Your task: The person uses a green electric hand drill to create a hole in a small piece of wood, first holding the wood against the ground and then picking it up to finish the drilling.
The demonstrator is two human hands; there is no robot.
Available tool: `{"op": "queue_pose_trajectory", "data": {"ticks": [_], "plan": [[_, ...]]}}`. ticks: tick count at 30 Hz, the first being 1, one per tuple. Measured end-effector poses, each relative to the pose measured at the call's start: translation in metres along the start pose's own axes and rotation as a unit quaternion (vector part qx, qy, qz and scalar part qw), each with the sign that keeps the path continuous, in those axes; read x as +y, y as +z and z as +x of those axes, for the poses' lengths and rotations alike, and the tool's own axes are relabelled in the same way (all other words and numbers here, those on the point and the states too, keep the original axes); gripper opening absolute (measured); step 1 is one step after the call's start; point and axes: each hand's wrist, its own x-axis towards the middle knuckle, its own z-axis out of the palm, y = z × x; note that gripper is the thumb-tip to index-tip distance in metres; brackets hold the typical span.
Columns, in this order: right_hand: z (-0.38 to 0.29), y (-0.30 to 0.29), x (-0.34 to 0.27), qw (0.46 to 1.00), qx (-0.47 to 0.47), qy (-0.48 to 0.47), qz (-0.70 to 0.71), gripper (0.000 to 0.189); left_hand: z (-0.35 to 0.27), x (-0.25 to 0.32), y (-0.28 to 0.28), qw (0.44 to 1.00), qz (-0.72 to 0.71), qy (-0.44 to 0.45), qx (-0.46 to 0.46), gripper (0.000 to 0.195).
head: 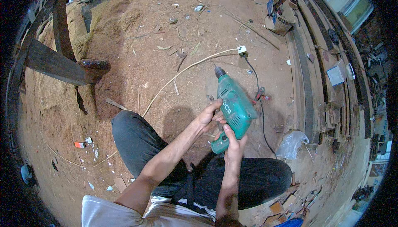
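Observation:
A green power drill (238, 105) is held in front of me between both hands, its black chuck with a thin bit (220, 71) pointing up and slightly left in the view. My left hand (213, 113) grips the drill body from the left, fingers partly hidden beneath it. My right hand (233, 140) is closed around the drill near the base of its handle. A black power cord (263, 127) runs on the ground to the right of the drill, up to a white socket block (242, 50). Beside that cord lies a tool with red handles (260, 94).
A pale extension cable (183, 69) curves over the sawdust-strewn ground. Long timber boards (304, 81) are stacked at the right, with a clear plastic bag (291, 144) near their end. A wooden frame (56, 64) stands at the left. Wood scraps (276, 207) lie behind my right knee.

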Motion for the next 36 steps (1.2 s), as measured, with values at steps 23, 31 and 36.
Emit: {"op": "queue_pose_trajectory", "data": {"ticks": [23,31,36], "plan": [[0.002,-0.006,-0.008,0.993,-0.003,0.099,0.057,0.032,0.0,0.004,0.027,0.989,0.065,-0.007,0.136,0.048],[0.002,0.0,-0.005,0.997,-0.015,0.07,0.036,0.03,-0.003,0.017,0.028,0.99,0.052,0.0,0.129,0.046],[0.007,-0.001,0.005,0.997,-0.02,0.067,0.026,0.029,-0.007,0.023,0.039,0.973,0.125,0.028,0.194,0.043]]}}
